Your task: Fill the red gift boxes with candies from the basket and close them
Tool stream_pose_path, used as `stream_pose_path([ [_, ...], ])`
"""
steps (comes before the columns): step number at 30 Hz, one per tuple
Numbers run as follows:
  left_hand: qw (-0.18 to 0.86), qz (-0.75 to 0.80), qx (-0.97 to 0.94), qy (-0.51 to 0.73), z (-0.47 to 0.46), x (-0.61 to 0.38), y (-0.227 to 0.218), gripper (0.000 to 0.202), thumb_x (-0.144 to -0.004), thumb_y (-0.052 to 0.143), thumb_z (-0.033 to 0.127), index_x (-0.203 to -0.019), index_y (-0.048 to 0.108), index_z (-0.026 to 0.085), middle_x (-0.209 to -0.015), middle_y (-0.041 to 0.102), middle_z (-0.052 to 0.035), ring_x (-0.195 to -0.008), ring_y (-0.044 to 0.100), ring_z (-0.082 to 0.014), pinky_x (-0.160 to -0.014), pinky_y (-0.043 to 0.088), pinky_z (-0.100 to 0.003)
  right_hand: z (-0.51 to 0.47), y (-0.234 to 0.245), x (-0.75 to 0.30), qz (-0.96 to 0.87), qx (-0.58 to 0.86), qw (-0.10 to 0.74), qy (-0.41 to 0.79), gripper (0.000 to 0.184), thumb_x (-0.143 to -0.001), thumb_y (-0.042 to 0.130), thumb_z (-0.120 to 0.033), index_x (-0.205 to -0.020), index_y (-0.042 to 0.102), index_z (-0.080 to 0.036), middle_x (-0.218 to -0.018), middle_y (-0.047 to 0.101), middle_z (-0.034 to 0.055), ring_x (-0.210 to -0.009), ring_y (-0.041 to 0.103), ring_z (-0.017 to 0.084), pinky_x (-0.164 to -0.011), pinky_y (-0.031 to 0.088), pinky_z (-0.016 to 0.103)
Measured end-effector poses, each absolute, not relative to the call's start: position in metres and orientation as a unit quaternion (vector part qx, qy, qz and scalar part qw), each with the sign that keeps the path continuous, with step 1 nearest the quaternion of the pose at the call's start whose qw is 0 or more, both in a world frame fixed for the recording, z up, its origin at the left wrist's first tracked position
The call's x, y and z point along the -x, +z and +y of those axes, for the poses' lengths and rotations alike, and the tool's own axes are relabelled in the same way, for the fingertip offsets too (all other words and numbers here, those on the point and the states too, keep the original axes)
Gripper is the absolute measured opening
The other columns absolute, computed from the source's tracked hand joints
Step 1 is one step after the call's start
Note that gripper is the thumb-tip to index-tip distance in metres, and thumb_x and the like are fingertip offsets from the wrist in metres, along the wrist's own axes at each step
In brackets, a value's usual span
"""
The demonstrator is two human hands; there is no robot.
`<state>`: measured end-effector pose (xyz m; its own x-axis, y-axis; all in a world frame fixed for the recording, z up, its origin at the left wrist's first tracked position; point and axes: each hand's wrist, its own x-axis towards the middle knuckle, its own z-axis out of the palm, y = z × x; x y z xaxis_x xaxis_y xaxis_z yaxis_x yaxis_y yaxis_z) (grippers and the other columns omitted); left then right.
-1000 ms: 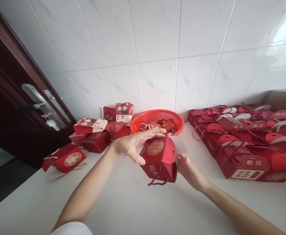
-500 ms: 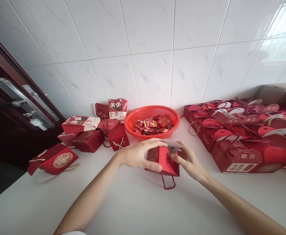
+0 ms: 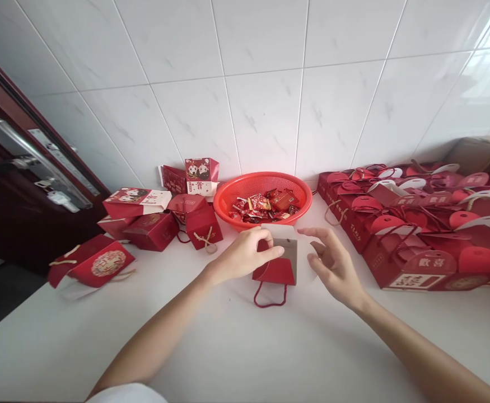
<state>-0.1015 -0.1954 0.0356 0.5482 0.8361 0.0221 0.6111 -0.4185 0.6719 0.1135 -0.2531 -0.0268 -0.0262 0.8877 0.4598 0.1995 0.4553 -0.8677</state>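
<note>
A small red gift box [image 3: 276, 274] stands on the white counter in front of me. Its top is open, showing the pale inside, with one flap raised at the back. A dark red cord handle [image 3: 270, 305] hangs over its near side. My left hand [image 3: 242, 253] is closed on the box's left edge, thumb over the opening. To the right of the box, my right hand [image 3: 335, 267] is held apart from it, fingers spread and curved, holding nothing. Just behind the box sits a red plastic basket [image 3: 222, 204] with wrapped sweets [image 3: 259, 203] inside.
Many red gift boxes with handles [image 3: 425, 263] stand packed together on the right. Several more boxes [image 3: 152, 230] lie loosely on the left, one with a round gold emblem [image 3: 107, 267]. A tiled wall [image 3: 265, 123] rises behind, and a dark door with keys [image 3: 60, 198] is at the left.
My right hand has let go of the box and moved right, its fingers spreading. The box has turned, its opening now showing more of the inside. My left hand has shifted its grip on it.
</note>
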Motion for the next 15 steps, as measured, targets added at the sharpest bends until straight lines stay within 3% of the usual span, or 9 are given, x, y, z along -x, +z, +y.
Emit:
stream_pose_path([
  [2,0.333,0.43,-0.816,0.194,-0.191,0.104,0.037,0.023,-0.085,0.06,0.043,-0.082,0.061,0.02,-0.088,0.067,-0.0021,-0.082,0.063,-0.0201,-0.078,0.051,-0.033,-0.253,-0.027,-0.115,-0.667,0.434,0.543,0.268,0.023,-0.088,0.046,-0.016,-0.107,0.056,-0.023,-0.134,0.058,0.0116,-0.105,0.062,0.021,-0.078,0.05,0.033],
  [4,0.396,0.395,-0.807,0.189,-0.185,0.11,0.041,0.018,-0.081,0.059,0.029,-0.095,0.065,0.02,-0.104,0.069,-0.0037,-0.098,0.064,-0.0222,-0.084,0.051,-0.033,-0.251,-0.027,-0.117,-0.684,0.454,0.523,0.228,0.021,-0.088,0.042,-0.014,-0.095,0.06,-0.022,-0.134,0.059,0.0102,-0.105,0.062,0.022,-0.079,0.05,0.035],
  [8,0.533,0.327,-0.774,0.103,-0.177,0.126,0.047,0.06,-0.074,0.066,0.02,-0.134,0.058,0.026,-0.141,0.057,-0.0071,-0.131,0.053,-0.0268,-0.097,0.049,-0.035,-0.248,-0.029,-0.121,-0.702,0.478,0.487,0.205,0.035,-0.087,0.036,-0.01,-0.097,0.066,-0.023,-0.134,0.059,0.0082,-0.093,0.065,0.02,-0.079,0.052,0.037],
  [12,0.578,0.332,-0.745,0.03,-0.175,0.133,0.04,0.099,-0.072,0.078,0.024,-0.157,0.028,0.025,-0.142,0.057,-0.0141,-0.128,0.057,-0.0294,-0.1,0.048,-0.041,-0.248,-0.028,-0.121,-0.722,0.473,0.454,0.222,0.037,-0.092,0.035,-0.014,-0.1,0.07,-0.023,-0.13,0.061,0.0096,-0.103,0.066,0.022,-0.084,0.053,0.036],
  [15,0.554,0.355,-0.753,0.023,-0.174,0.134,0.032,0.109,-0.07,0.084,0.032,-0.159,0.022,0.023,-0.142,0.057,-0.0169,-0.122,0.061,-0.0314,-0.096,0.05,-0.042,-0.25,-0.022,-0.123,-0.742,0.461,0.416,0.252,0.032,-0.097,0.041,-0.026,-0.109,0.07,-0.023,-0.133,0.059,0.0111,-0.108,0.065,0.024,-0.086,0.053,0.036],
])
